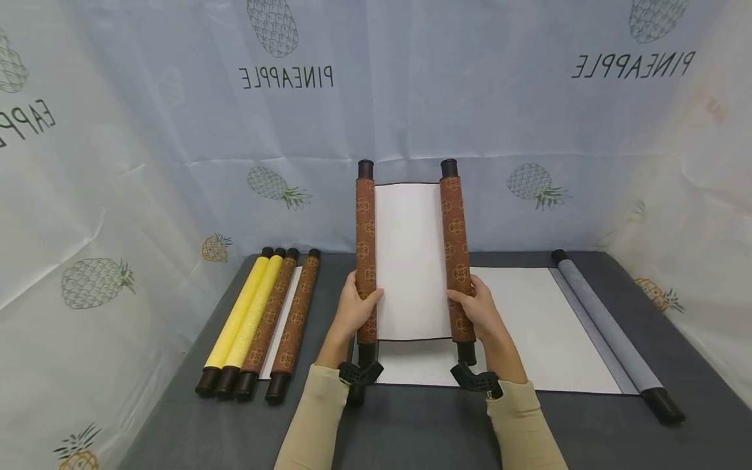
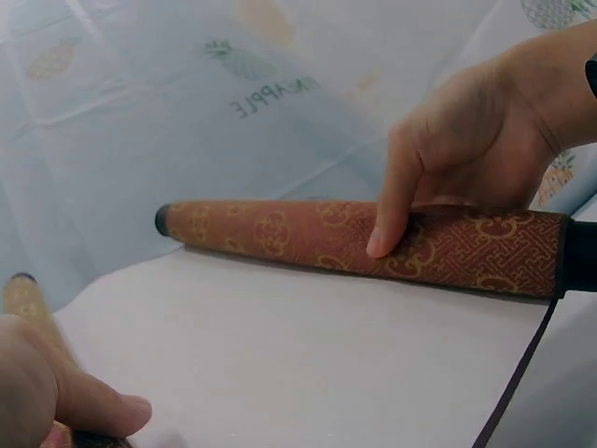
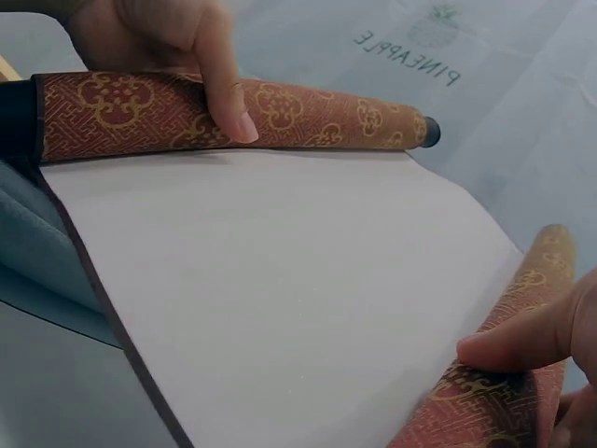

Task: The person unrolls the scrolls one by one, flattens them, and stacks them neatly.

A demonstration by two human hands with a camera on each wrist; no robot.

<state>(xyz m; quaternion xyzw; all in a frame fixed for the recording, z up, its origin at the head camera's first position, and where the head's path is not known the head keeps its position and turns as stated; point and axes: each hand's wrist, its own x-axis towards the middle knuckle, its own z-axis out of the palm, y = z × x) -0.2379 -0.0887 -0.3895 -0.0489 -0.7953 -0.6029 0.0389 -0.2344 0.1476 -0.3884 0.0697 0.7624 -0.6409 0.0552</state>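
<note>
A brown hanging scroll [image 1: 411,261] with gold floral pattern is held up off the table, partly unrolled, a white sheet showing between its two upright rolls. My left hand [image 1: 355,308] grips the left roll [image 1: 365,228], thumb across its front. Around the right roll [image 1: 455,235] my right hand [image 1: 483,312] is curled, thumb likewise in front. In the left wrist view the right hand [image 2: 466,140] wraps that roll from behind; in the right wrist view the left hand [image 3: 187,47] does the same on the other. Black knobs cap the roll ends.
Beneath the held scroll lies an unrolled white sheet [image 1: 540,320] with a grey roll [image 1: 605,320] at its right end. To the left rest two yellow scrolls [image 1: 241,313] and a slightly opened brown scroll [image 1: 296,313]. A pineapple-print curtain [image 1: 411,98] hangs behind the dark table [image 1: 411,431].
</note>
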